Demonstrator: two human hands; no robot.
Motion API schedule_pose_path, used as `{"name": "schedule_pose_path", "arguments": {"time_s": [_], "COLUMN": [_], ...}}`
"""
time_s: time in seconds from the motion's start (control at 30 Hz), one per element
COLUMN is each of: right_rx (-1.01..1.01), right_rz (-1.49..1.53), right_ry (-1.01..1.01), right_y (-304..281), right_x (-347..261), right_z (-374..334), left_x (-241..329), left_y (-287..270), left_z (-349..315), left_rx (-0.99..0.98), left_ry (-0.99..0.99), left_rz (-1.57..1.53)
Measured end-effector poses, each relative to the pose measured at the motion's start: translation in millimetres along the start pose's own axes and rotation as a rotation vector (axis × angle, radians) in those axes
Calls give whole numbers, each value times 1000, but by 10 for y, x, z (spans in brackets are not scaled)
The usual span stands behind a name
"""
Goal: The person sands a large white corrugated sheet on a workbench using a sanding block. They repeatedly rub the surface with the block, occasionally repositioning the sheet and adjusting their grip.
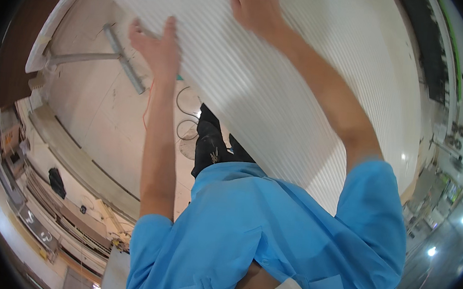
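A large white ribbed sheet (277, 115), translucent like fluted plastic, stretches in front of me from the top edge down to my waist. My left hand (158, 52) is at the sheet's left edge, its thumb and fingers spread apart and slightly blurred. I cannot tell whether it touches the edge. Over the upper part of the sheet is my right hand (255, 9), with its fingers curled in. A small dark spot shows at its fingertips, too unclear to name.
A grey metal T-shaped leg (120, 57) stands over the pale floor at left. An orange cord (148, 105) and a looped dark cable (185, 120) lie near my legs. Long boards (63, 207) are stacked at lower left. Workshop equipment (435, 187) stands at far right.
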State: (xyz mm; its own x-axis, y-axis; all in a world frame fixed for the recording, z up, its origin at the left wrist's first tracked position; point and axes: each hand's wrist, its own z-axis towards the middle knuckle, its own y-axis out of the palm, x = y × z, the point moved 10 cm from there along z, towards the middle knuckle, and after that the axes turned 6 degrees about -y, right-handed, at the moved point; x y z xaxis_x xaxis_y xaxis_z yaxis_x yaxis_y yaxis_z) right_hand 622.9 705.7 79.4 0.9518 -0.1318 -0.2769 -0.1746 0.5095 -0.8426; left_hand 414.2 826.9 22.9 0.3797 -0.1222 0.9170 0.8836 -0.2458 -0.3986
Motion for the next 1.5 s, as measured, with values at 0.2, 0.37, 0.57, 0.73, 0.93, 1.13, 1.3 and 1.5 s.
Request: {"name": "schedule_pose_path", "arguments": {"time_s": [0.2,0.37,0.57,0.73,0.93,1.13,1.3,1.5], "right_rx": [-315,-258,-175,76,-112,-38,-136,13], "right_rz": [-149,-137,-131,-41,-2,-33,-39,23], "right_ry": [234,344,320,85,130,81,368,598], "right_y": [-1401,-2277,-1690,-389,448,-763,-1809,-2029], "right_x": [-331,-631,-467,-140,117,-210,-418,-300], "right_z": [-2942,-4215,-3264,-921,828,-1398,-3210,-3644], "left_x": [-75,-91,-6,24,57,-96,-152,-236], "left_y": [-15,-3,-21,4,-28,5,26,60], "left_z": [113,151,66,16,79,158,255,252], "left_rx": [34,26,27,-16,8,19,33,-31], "left_ry": [-8,-14,-13,-41,50,27,30,-40], "left_rz": [-109,-95,-27,-30,-15,-11,-64,-154]}}
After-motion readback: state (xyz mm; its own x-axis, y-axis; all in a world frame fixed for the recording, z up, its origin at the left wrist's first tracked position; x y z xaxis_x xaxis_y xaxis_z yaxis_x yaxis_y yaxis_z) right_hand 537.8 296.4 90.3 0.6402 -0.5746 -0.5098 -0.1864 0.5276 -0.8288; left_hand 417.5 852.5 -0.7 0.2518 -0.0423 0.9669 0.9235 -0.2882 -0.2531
